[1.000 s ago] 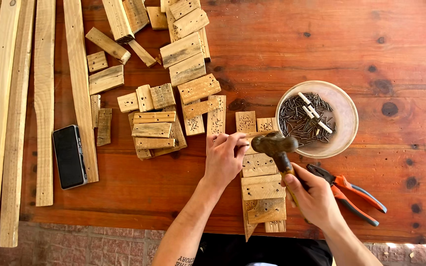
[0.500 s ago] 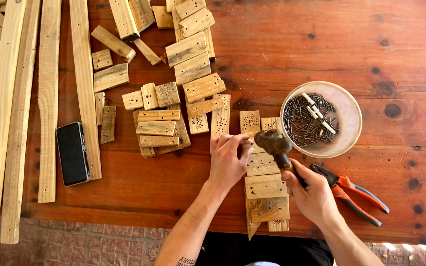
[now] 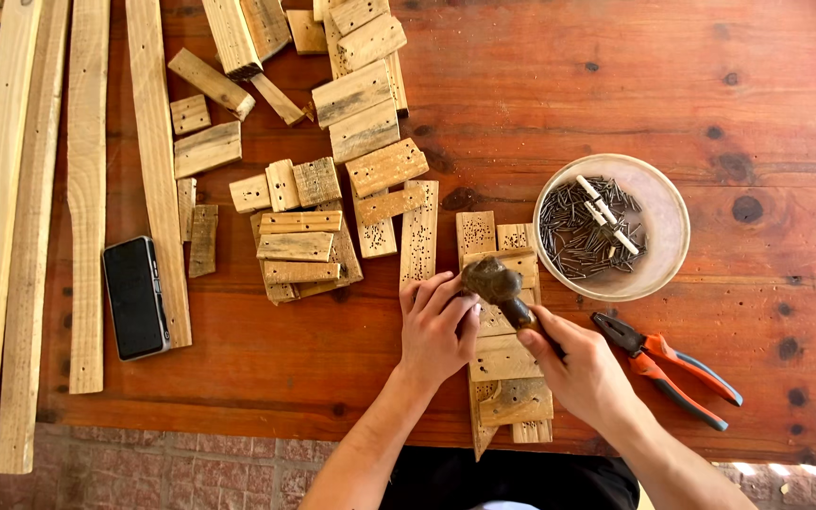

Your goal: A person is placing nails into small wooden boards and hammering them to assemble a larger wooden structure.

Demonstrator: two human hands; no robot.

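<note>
I see my right hand [image 3: 586, 373] closed round the handle of a hammer [image 3: 495, 283], gripped low so the dark head sits over the wooden piece [image 3: 504, 357] I am nailing. That piece, slats laid across two uprights, lies at the near edge of the table [image 3: 540, 85], partly overhanging it, right in front of me. My left hand [image 3: 438, 326] rests on the piece's left side, fingers curled and pinched close beside the hammer head, as if steadying a nail; the nail itself is too small for me to make out. A bowl [image 3: 665, 227] of nails sits just right of the work, within easy reach, and orange-handled pliers [image 3: 674, 364] lie beside my right hand. Cut blocks [image 3: 297, 236] and long planks [image 3: 87, 189] are spread to the left, with a phone [image 3: 134, 297] among them.
</note>
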